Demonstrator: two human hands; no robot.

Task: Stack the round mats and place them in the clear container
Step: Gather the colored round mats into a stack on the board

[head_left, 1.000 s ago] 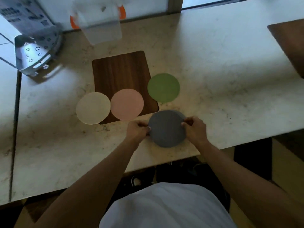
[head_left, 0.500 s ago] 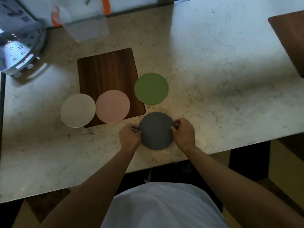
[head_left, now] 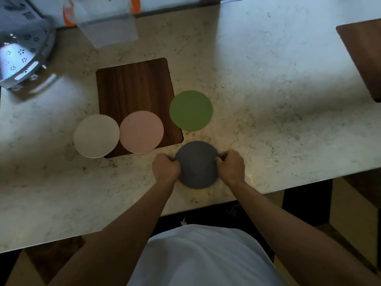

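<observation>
Here, the left hand (head_left: 166, 169) and right hand (head_left: 231, 167) each close a grip on opposite edges of the grey mat (head_left: 197, 165), apparently flat on the worktop (head_left: 268, 89) near its front edge; the clear container (head_left: 107, 23) stands well apart.

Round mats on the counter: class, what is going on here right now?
A person grips the dark grey round mat at opposite edges, left hand and right hand, near the marble counter's front edge. The green, pink and cream round mats lie separate, unstacked. The clear plastic container stands at the back.
</observation>
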